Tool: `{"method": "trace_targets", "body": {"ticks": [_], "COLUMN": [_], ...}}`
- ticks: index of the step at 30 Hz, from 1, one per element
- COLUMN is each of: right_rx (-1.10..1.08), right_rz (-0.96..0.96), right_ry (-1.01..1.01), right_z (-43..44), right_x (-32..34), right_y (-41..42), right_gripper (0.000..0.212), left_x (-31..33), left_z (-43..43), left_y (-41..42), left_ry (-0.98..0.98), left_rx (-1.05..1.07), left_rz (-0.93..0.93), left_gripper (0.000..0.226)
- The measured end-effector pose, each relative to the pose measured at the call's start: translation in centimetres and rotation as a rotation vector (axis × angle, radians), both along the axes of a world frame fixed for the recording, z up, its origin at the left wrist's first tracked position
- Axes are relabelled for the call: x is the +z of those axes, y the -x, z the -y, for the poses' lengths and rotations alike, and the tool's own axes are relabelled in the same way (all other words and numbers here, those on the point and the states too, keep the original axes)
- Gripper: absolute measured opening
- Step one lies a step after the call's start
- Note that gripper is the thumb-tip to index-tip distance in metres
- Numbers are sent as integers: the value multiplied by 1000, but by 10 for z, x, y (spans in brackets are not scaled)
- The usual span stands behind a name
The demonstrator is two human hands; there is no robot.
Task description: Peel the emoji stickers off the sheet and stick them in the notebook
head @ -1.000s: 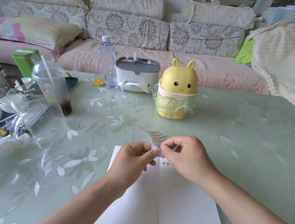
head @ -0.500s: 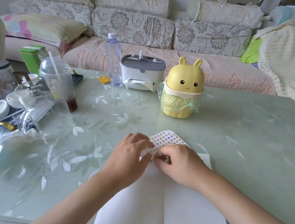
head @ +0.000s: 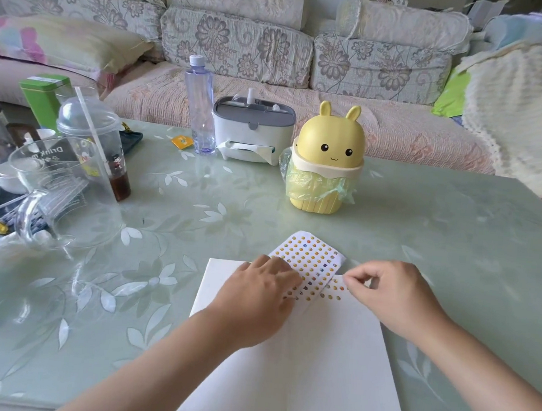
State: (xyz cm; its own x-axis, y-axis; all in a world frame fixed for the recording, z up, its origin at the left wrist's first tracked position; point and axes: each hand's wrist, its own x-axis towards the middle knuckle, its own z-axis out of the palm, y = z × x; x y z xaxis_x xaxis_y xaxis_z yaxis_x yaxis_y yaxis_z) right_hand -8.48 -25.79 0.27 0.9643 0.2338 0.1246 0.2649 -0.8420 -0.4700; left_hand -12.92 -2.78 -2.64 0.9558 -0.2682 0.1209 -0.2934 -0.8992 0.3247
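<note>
An open white notebook [head: 315,364] lies on the table in front of me. The emoji sticker sheet [head: 311,257] lies flat across the notebook's top edge, many small yellow faces showing. My left hand [head: 256,295] rests on the sheet's near left part with fingers laid flat, holding it down. My right hand [head: 392,296] hovers just right of the sheet, thumb and forefinger pinched together at their tips; whatever is between them is too small to make out. Several stuck stickers [head: 334,293] sit on the right page near its top.
A yellow bunny-shaped bin [head: 326,164] stands behind the sheet. A grey-white tissue box [head: 252,132] and a clear bottle [head: 201,105] sit further back. At left are a glass jug [head: 60,188], a lidded cup with straw [head: 96,139] and small dishes. A sofa lies beyond the table.
The sheet went from held up in both hands to lying flat on the notebook. My right hand has drawn away to the right of the sheet, fingertips pinched.
</note>
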Motion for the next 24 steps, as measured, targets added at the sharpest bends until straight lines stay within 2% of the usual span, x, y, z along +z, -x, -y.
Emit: {"method": "trace_targets", "body": {"ticks": [6, 10, 14, 16, 20, 24], "right_rx": [79, 152, 249, 272, 306, 311], "right_rz": [236, 508, 658, 650, 485, 455], "right_ry": [36, 54, 128, 158, 181, 180], "right_z": [23, 20, 22, 22, 28, 31], "right_x": [-33, -47, -53, -53, -47, -43], "right_y": [3, 0, -4, -5, -2, 9], "right_gripper": [11, 16, 27, 27, 20, 13], "left_x": [0, -1, -2, -3, -3, -2], "left_z": [18, 19, 17, 16, 15, 16], "left_y": [-7, -9, -8, -8, -8, -9], "left_ry": [-56, -82, -74, -72, -82, -84], "left_rx": [72, 59, 56, 50, 46, 49], "left_rz": [16, -1, 4, 4, -3, -2], "left_gripper": [32, 32, 31, 31, 31, 32]}}
